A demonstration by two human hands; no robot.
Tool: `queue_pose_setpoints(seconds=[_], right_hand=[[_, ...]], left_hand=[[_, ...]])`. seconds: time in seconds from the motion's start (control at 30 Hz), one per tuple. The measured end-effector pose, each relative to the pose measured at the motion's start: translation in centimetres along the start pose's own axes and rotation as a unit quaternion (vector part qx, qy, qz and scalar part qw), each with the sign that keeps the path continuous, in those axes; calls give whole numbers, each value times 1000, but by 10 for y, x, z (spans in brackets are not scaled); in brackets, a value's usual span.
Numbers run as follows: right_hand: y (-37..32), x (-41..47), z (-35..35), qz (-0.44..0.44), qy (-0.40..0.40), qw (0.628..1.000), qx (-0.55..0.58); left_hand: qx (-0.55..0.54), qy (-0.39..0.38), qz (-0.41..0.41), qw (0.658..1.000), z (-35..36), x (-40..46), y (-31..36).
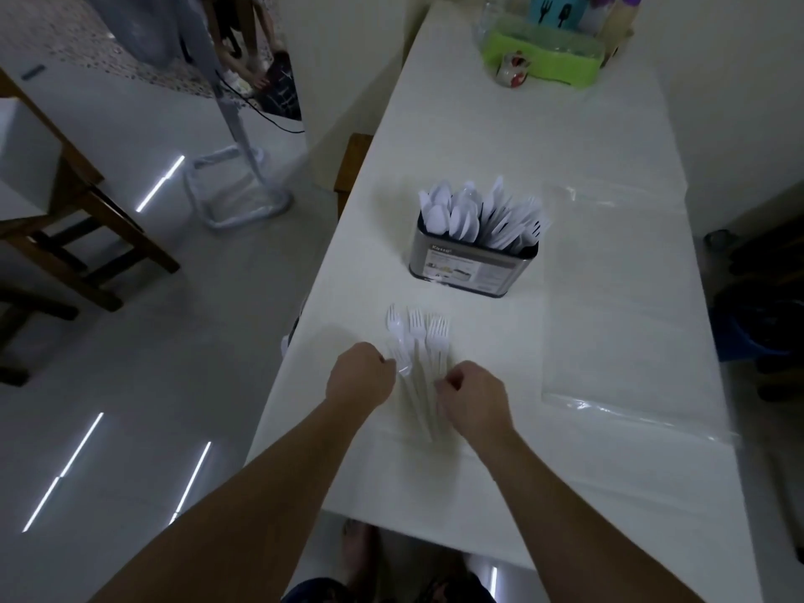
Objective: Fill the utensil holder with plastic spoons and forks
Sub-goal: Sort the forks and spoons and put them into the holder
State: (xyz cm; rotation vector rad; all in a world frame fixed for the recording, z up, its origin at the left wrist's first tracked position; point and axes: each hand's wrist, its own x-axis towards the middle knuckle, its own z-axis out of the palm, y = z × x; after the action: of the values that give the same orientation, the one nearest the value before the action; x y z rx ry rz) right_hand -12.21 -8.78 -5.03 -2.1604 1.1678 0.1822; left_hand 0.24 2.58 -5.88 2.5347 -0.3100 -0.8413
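A metal utensil holder (pixel 472 269) stands upright in the middle of the white table, packed with white plastic spoons (pixel 448 213) on its left and forks (pixel 520 228) on its right. Nearer to me, several white plastic forks (pixel 417 337) lie side by side on the table, tines pointing away. My left hand (pixel 359 376) has curled fingers pinching the handles at the bundle's left side. My right hand (pixel 474 396) has curled fingers against the handles on the right side. The handles are partly hidden by both hands.
The white table (pixel 609 472) runs away from me. A clear plastic bag (pixel 626 306) lies flat to the right of the holder. A green basket (pixel 548 58) with bottles and a small cup (pixel 513 69) sits at the far end. Wooden chairs (pixel 78 219) stand on the floor at left.
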Motion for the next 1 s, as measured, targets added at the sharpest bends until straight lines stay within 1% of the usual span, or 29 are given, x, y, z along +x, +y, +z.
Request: queue_pose_setpoints(seconds=[0.1, 0.27, 0.37, 0.47, 0.6, 0.7, 0.9, 1.0], right_hand=[[0, -8, 22, 21, -15, 1000, -9], [1, -13, 39, 17, 27, 999, -17], [2, -13, 41, 20, 30, 999, -28], [3, -14, 41, 17, 34, 999, -33], [1, -16, 40, 22, 38, 999, -31], [-3, -16, 39, 24, 36, 998, -41], [-8, -12, 40, 3, 53, 997, -63], [-11, -8, 42, 18, 49, 996, -79]], left_hand=[[-11, -15, 5, 1000, 14, -5, -1], [-13, -3, -6, 1000, 33, -17, 7], [-19, 13, -16, 1000, 38, -19, 9], [-45, 1, -26, 999, 38, -16, 5], [-118, -31, -33, 992, 31, -11, -1], [-152, -28, -34, 987, 26, -10, -4], [-151, -26, -17, 988, 21, -10, -4], [-142, -16, -3, 990, 22, -7, -2]])
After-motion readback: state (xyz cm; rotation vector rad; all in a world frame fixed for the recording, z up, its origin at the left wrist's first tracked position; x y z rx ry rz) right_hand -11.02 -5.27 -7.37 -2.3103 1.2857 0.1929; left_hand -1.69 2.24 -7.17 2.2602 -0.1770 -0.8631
